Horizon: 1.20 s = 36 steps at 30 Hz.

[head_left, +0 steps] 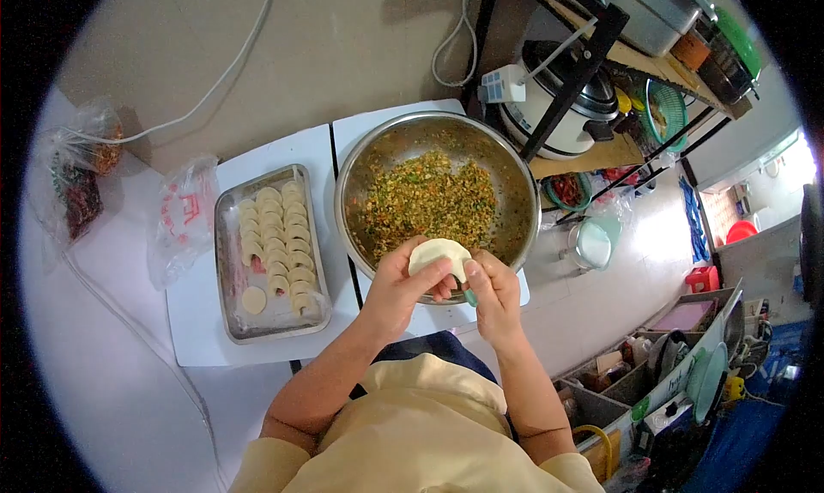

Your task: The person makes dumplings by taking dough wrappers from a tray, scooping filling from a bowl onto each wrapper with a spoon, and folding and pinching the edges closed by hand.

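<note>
Over the near rim of a steel bowl [345,227], my left hand [396,289] is closed around a round, pale dumpling wrapper [439,252]. At the wrapper's right edge, my right hand [496,297] is closed, its thumb and fingers pressed together on a slim tool with a green handle [469,296]; its working end is hidden. Chopped green and orange filling [433,201] covers the bowl's bottom. To the left stands a metal tray [225,274] with rows of folded dumplings [273,227] and one flat wrapper [253,300] near its front.
The white table [193,321] carries bowl and tray. A crumpled plastic bag [183,218] lies left of the tray. A rack with a rice cooker [549,115] rises at the right back. Bins of goods [601,403] stand on the floor at right.
</note>
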Available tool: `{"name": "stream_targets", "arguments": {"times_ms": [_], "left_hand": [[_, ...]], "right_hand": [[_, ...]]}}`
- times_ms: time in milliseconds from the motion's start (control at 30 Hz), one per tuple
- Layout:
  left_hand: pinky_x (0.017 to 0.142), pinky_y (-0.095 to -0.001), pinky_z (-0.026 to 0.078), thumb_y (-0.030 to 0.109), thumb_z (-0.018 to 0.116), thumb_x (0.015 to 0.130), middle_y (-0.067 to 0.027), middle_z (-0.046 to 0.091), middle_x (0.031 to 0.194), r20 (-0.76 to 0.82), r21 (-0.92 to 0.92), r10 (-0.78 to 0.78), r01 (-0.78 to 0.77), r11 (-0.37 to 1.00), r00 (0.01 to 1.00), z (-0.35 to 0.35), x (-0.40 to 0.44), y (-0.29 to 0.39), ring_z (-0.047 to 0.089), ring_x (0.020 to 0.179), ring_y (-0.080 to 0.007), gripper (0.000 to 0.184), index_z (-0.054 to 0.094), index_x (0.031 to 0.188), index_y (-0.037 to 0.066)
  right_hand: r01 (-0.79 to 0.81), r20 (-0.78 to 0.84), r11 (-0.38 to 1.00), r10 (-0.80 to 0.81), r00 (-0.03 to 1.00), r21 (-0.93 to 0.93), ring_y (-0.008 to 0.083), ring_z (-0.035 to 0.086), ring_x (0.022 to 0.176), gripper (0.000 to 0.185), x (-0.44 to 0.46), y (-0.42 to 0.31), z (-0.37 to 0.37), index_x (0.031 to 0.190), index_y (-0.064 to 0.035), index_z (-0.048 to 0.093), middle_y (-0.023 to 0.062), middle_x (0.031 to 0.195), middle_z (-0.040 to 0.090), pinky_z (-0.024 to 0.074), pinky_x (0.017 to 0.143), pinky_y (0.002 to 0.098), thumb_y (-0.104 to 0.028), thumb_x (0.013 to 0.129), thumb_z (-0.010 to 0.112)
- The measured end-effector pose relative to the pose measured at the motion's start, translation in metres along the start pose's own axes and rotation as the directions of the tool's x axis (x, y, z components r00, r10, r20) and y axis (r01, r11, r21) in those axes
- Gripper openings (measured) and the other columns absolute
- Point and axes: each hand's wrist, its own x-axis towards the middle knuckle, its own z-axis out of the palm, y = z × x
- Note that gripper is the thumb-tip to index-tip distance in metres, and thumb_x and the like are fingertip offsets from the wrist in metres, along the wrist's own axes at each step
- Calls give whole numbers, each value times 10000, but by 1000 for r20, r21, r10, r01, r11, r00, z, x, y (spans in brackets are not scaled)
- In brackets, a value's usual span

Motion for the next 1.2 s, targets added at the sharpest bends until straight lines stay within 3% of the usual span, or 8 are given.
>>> {"name": "stream_targets", "arguments": {"times_ms": [167,667,767,833,967,1067,1133,1200], "left_hand": [[600,-236,454,154,564,907,-48,609,824,-21,-29,12,-13,1000,1000,0,1,-2,582,691,-104,225,493,1086,37],[627,-249,458,119,559,910,-60,590,876,-21,-66,42,-43,997,999,-4,0,-3,564,722,-112,232,468,1101,25],[627,-248,453,124,563,909,-59,585,882,-18,-80,58,-60,995,998,-6,0,-4,556,721,-110,245,466,1110,23],[625,-246,446,128,565,909,-56,582,883,-51,-86,51,-55,995,997,-5,-1,-3,549,722,-107,253,469,1118,22],[622,-242,440,135,564,911,-50,581,883,-36,-82,46,-49,995,998,-10,-2,-3,544,721,-104,249,479,1116,23],[618,-242,437,139,562,911,-42,582,871,-24,-83,57,-59,995,998,-11,-5,0,538,712,-99,226,505,1096,22],[602,-219,414,141,577,896,-16,566,759,-64,-60,37,-41,997,997,-9,-8,5,505,652,-69,189,530,1019,6],[603,-219,412,142,576,896,-14,566,756,-49,-47,36,-39,998,998,-14,-9,6,503,650,-68,188,533,1018,6]], "right_hand": [[-67,19,998,67,998,0,155,405,611,308,-2,5,-3,694,-3,499,43,635,452,352,583,294,-190,938,487],[63,46,997,-61,997,-40,183,434,625,289,-4,13,4,732,-6,535,64,677,484,367,597,302,-199,939,481],[-51,109,997,45,993,57,192,441,612,280,-6,9,3,730,-1,544,76,673,488,372,582,296,-181,935,485],[0,102,999,5,995,-50,190,451,615,297,-4,10,7,730,-8,557,80,675,493,372,577,285,-201,939,474],[2,102,999,3,995,-48,190,454,612,327,-4,6,7,718,-17,565,84,661,501,370,576,289,-233,942,463],[144,231,986,-121,965,-86,179,451,609,347,-1,9,2,714,-21,569,82,643,504,368,572,292,-255,945,457],[-78,75,997,78,994,-10,165,445,601,340,0,5,6,716,-13,567,81,629,505,367,570,298,-247,941,467],[-39,93,994,48,994,-101,158,438,592,352,4,5,10,708,0,557,70,632,509,369,572,295,-249,939,470]]}}
